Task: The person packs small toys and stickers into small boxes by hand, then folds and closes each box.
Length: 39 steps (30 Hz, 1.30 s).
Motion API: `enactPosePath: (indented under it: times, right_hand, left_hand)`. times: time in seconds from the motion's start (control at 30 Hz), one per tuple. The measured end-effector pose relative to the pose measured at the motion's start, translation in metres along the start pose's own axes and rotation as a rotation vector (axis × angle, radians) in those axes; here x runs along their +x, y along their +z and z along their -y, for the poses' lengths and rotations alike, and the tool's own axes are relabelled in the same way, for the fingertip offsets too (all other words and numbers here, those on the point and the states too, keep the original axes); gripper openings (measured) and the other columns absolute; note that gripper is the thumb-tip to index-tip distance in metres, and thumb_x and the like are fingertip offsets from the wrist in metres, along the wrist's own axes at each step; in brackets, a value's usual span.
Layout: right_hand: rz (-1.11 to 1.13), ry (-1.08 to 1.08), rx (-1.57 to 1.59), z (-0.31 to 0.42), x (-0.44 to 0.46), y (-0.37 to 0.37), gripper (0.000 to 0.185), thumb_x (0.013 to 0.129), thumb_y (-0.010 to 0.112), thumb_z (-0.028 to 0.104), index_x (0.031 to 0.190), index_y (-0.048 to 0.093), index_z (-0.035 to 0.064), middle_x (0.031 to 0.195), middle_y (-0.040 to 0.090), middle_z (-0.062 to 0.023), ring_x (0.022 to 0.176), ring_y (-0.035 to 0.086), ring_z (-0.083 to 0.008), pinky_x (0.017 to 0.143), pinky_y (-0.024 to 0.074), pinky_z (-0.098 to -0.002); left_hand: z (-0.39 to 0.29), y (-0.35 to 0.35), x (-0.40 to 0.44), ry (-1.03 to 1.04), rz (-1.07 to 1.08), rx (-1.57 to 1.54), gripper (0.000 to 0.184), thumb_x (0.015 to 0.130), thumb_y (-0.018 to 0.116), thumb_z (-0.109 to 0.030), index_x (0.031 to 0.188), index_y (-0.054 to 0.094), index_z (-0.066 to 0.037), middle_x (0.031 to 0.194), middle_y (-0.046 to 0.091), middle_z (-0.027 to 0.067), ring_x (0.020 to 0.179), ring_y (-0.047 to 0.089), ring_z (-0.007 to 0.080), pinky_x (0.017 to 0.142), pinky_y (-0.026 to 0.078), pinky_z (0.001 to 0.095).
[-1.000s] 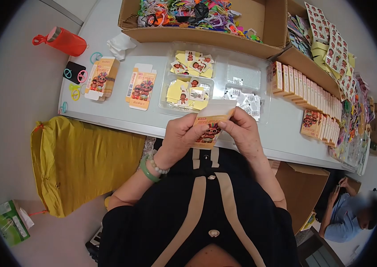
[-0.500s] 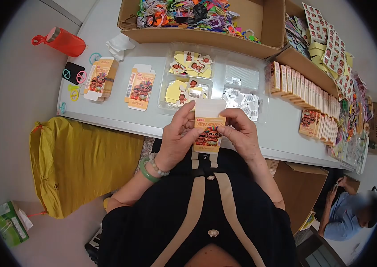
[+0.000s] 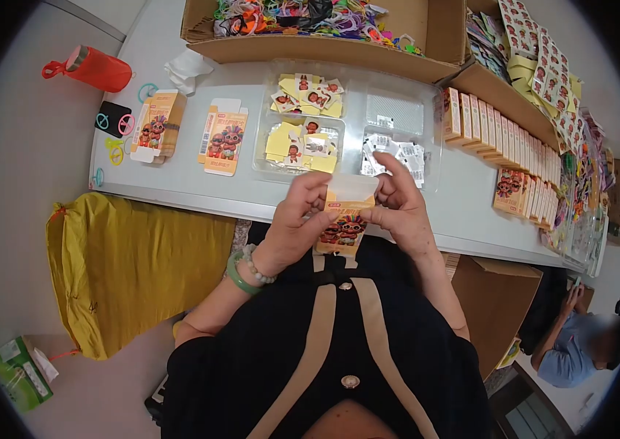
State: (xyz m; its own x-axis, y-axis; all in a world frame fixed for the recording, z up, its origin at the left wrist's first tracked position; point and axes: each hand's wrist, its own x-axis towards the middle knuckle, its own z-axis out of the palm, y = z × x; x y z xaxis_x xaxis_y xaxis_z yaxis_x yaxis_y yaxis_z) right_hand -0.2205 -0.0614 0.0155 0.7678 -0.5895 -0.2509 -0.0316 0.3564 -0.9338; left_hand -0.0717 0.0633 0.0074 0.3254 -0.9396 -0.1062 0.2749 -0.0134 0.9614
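Note:
A small orange carton (image 3: 342,228) with cartoon figures on its front is held upright before my chest, its pale end flap (image 3: 350,188) pointing away from me. My left hand (image 3: 297,221) is closed on the carton's left side, thumb on the front face. On the opposite side my right hand (image 3: 404,212) pinches the carton near its upper right corner, thumb on the front and one finger raised. Beyond my hands, a clear plastic tray (image 3: 352,139) holds yellow-backed stickers (image 3: 317,150) and small white packets (image 3: 394,162) with barcodes.
Flattened cartons (image 3: 225,139) and a carton stack (image 3: 156,132) lie left, near a red bottle (image 3: 98,69). Behind stands a cardboard box (image 3: 325,53) of colourful cords. Rows of filled-out cartons (image 3: 497,139) line the right. Another person (image 3: 570,351) sits at lower right.
My right hand's finger has lifted away from the carton's top edge. The carton has moved slightly down and its flap leans more. The whole view has shifted a little.

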Motion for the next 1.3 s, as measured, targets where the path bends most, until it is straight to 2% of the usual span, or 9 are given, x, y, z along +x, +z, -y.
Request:
enactPosePath:
  times: [0.07, 0.23, 0.43, 0.57, 0.67, 0.83, 0.97, 1.03, 1.3]
  right_hand:
    - [-0.03, 0.013, 0.059, -0.001, -0.001, -0.004, 0.037, 0.074, 0.066, -0.003, 0.11, 0.059, 0.0015, 0.102, 0.06, -0.0062, 0.092, 0.057, -0.0145, 0.078, 0.0466, -0.0264]
    - [0.143, -0.422, -0.649, 0.007, -0.004, -0.003, 0.016, 0.079, 0.064, 0.003, 0.094, 0.062, -0.002, 0.098, 0.061, -0.0107, 0.088, 0.058, -0.0189, 0.076, 0.0455, -0.0274]
    - [0.055, 0.014, -0.36, 0.013, 0.004, 0.008, 0.009, 0.082, 0.062, 0.005, 0.088, 0.062, -0.0003, 0.089, 0.061, -0.0085, 0.077, 0.057, -0.0147, 0.068, 0.0458, -0.0262]
    - [-0.002, -0.075, -0.453, 0.012, 0.002, 0.013, 0.008, 0.082, 0.061, 0.005, 0.089, 0.062, -0.0001, 0.081, 0.06, -0.0063, 0.073, 0.056, -0.0113, 0.065, 0.0451, -0.0255]
    - [-0.057, -0.101, -0.48, 0.007, 0.004, 0.013, 0.009, 0.082, 0.06, 0.003, 0.09, 0.061, 0.0, 0.078, 0.061, -0.0075, 0.07, 0.058, -0.0159, 0.065, 0.0459, -0.0269]
    - [0.032, -0.303, -0.884, 0.023, -0.004, 0.019, 0.017, 0.082, 0.055, -0.005, 0.097, 0.062, -0.0018, 0.092, 0.065, -0.0121, 0.087, 0.063, -0.0251, 0.077, 0.0483, -0.0309]
    - [0.086, -0.273, -0.863, 0.025, -0.01, 0.015, 0.023, 0.081, 0.054, -0.007, 0.101, 0.063, 0.0, 0.101, 0.064, -0.0134, 0.097, 0.061, -0.0271, 0.082, 0.0483, -0.0319]
    - [0.101, -0.213, -0.779, 0.018, -0.012, 0.01, 0.026, 0.081, 0.054, -0.007, 0.104, 0.063, 0.0, 0.11, 0.061, -0.0132, 0.104, 0.058, -0.025, 0.085, 0.0469, -0.0306]
    - [0.035, -0.094, -0.364, -0.004, -0.013, -0.006, 0.023, 0.081, 0.057, -0.005, 0.103, 0.062, -0.0026, 0.104, 0.062, -0.0107, 0.098, 0.057, -0.0187, 0.085, 0.0449, -0.0281]
  left_hand:
    - [0.002, -0.002, 0.001, 0.004, -0.023, -0.098, 0.035, 0.086, 0.055, 0.003, 0.12, 0.046, -0.001, 0.096, 0.058, 0.0033, 0.082, 0.052, 0.005, 0.072, 0.044, 0.0207]
    - [0.007, -0.018, 0.002, -0.152, 0.155, 0.185, 0.037, 0.087, 0.055, 0.002, 0.123, 0.047, -0.001, 0.102, 0.059, 0.0052, 0.092, 0.055, 0.0077, 0.08, 0.047, 0.0224]
    - [-0.001, -0.014, 0.004, -0.117, 0.182, 0.299, 0.04, 0.087, 0.056, 0.003, 0.126, 0.047, 0.0, 0.104, 0.061, 0.0059, 0.09, 0.057, 0.0075, 0.078, 0.048, 0.0217]
    - [0.004, -0.013, 0.0, -0.131, 0.156, 0.177, 0.045, 0.087, 0.056, 0.004, 0.13, 0.044, 0.0, 0.107, 0.061, 0.0066, 0.093, 0.057, 0.0079, 0.081, 0.048, 0.022]
    - [0.007, -0.01, 0.001, -0.09, 0.096, 0.109, 0.05, 0.082, 0.058, 0.004, 0.13, 0.046, -0.002, 0.083, 0.05, -0.0016, 0.074, 0.048, 0.0037, 0.067, 0.043, 0.0184]
    - [0.003, -0.01, 0.001, -0.071, 0.094, 0.182, 0.048, 0.082, 0.058, 0.005, 0.129, 0.048, -0.003, 0.081, 0.043, -0.0021, 0.071, 0.043, 0.0039, 0.066, 0.04, 0.0173]
    - [0.006, -0.013, 0.001, -0.09, 0.088, 0.146, 0.046, 0.083, 0.058, 0.005, 0.127, 0.05, -0.003, 0.082, 0.047, -0.0015, 0.073, 0.046, 0.0038, 0.067, 0.042, 0.0181]
    - [-0.001, -0.012, 0.0, -0.14, 0.1, 0.205, 0.041, 0.085, 0.058, 0.004, 0.125, 0.051, 0.0, 0.108, 0.06, 0.0056, 0.093, 0.056, 0.0078, 0.082, 0.047, 0.0227]
    - [0.003, -0.017, 0.003, -0.043, 0.109, 0.163, 0.03, 0.084, 0.058, 0.004, 0.114, 0.059, 0.0, 0.104, 0.061, 0.0048, 0.093, 0.055, 0.0091, 0.081, 0.046, 0.0232]
